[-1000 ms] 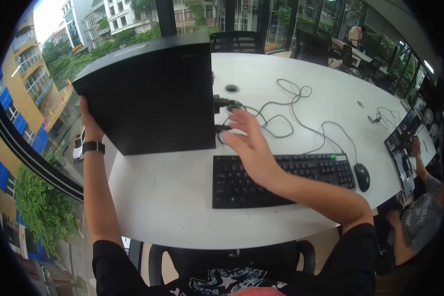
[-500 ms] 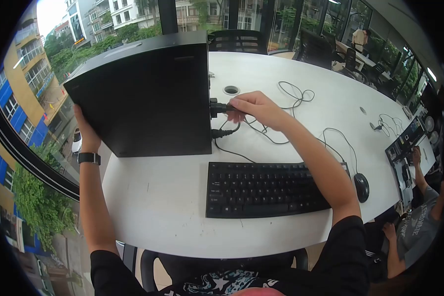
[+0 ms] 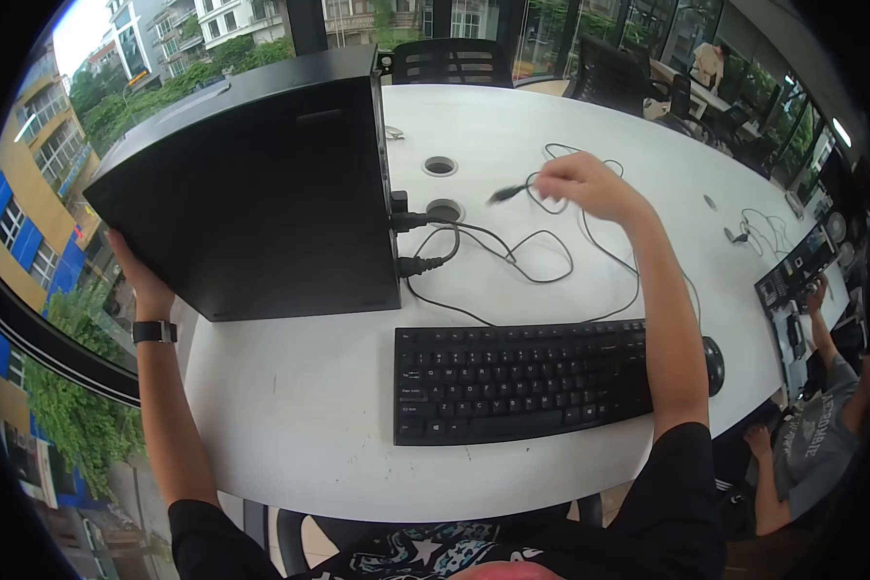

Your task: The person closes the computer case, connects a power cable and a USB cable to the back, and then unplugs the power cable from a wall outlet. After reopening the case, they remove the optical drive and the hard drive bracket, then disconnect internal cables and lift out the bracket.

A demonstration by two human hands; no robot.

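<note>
Head view showed a black computer case (image 3: 251,193) standing on its edge at the left end of the white table (image 3: 309,416). It was a tall, matte slab with a plain side panel facing the person and its rear edge turned toward the table's middle. The left hand (image 3: 135,275), with a dark watch (image 3: 155,331) on its wrist, lay against the case's lower left edge. Its fingers were hidden behind the box, so their grip could not be told. Two black plugs (image 3: 411,220) sat in the rear edge, their leads looping across the table past a round grommet hole (image 3: 440,165). The right hand (image 3: 585,184) was raised above those loops, fingers pinched together on a thin cable plug (image 3: 507,193) whose blurred tip pointed toward the case, well apart from it. A black keyboard (image 3: 522,377) lay near the person, with a mouse (image 3: 713,360) just beside its right end.
</note>
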